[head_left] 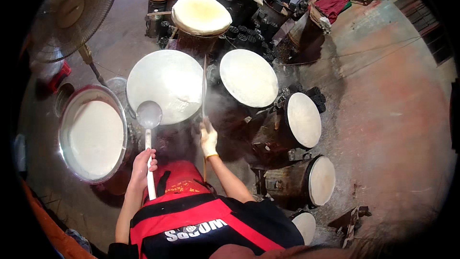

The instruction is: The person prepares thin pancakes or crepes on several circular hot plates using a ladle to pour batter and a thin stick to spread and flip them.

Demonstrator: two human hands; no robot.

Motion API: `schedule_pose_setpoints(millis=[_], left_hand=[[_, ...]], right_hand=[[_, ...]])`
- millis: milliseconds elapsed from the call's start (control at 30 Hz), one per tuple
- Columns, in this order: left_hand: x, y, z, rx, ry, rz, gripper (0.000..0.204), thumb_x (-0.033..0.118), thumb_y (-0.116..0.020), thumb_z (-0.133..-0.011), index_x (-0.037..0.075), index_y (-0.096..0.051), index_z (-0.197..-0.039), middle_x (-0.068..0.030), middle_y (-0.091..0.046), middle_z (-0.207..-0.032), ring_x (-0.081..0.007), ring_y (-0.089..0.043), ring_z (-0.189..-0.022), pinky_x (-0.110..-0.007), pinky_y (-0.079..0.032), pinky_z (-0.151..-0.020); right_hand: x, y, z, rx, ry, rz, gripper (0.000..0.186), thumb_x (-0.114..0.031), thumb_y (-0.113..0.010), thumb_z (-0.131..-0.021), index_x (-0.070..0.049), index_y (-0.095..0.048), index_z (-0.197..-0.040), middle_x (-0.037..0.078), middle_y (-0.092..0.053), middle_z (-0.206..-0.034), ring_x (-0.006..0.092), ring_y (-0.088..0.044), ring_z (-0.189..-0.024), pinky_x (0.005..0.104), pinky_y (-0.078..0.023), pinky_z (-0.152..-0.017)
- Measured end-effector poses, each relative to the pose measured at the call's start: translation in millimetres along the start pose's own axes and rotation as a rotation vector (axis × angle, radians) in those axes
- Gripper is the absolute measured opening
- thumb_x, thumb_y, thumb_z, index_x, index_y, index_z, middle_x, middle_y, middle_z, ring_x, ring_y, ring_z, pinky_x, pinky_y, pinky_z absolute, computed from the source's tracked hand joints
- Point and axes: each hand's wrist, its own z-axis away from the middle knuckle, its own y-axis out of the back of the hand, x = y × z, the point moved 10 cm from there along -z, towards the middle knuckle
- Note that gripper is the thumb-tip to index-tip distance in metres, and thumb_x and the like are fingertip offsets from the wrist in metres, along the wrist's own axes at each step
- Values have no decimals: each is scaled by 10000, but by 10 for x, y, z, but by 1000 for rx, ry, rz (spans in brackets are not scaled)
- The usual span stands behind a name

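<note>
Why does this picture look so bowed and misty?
Head view: the wide fisheye lens bends straight edges and leaves dark corners; head view: pale haze softens the area right of the gloved right hand; head view: light glints off the metal basin.

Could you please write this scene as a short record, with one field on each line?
Left hand: bare, gripping a grey round-bowled ladle with white handle
Right hand: white-gloved, gripping a long thin stick
Ahead: large round white-topped pan; ladle bowl overlaps its near edge in view, contact unclear
Left side: round silvery metal pot with white contents
Upper left: round-grilled fan
Right side: dark drum with round white top
</note>
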Motion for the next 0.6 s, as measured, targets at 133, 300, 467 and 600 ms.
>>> schedule_pose_setpoints(millis=[133,300,467,600], left_hand=[[-65,58,-6,11,89,36,228,226,-461,-953,-1,-479,-976,-23,-456,-735,-60,-387,-528,-173,-310,-396],[-37,-24,18,-10,122,-10,224,225,-453,-954,2,-477,-966,-25,-450,-737,-58,-375,-525,-166,-298,-399],[115,172,-314,70,123,-170,244,281,-466,-954,42,-488,-912,6,-446,-688,-54,-374,-506,-171,-293,-391],[433,211,-982,29,8,-377,146,181,-473,-922,52,-446,-860,5,-423,-669,-65,-371,-483,-200,-320,-382]], right_hand=[[151,-455,269,-164,-192,189,392,-104,-546,-869,-78,-525,-1259,7,-619,-1034,62,-541,-736,199,-441,-581],[-232,-182,-376,-110,-154,244,339,-158,-562,-862,-63,-573,-1188,-19,-581,-738,40,-429,-488,204,-340,-418],[-389,-213,144,-350,-199,291,426,-209,-608,-868,-44,-531,-1253,-24,-611,-886,30,-456,-600,196,-365,-520],[-349,152,516,-238,-77,235,448,-230,-614,-867,-27,-522,-1256,74,-624,-1099,103,-560,-981,242,-419,-851]])
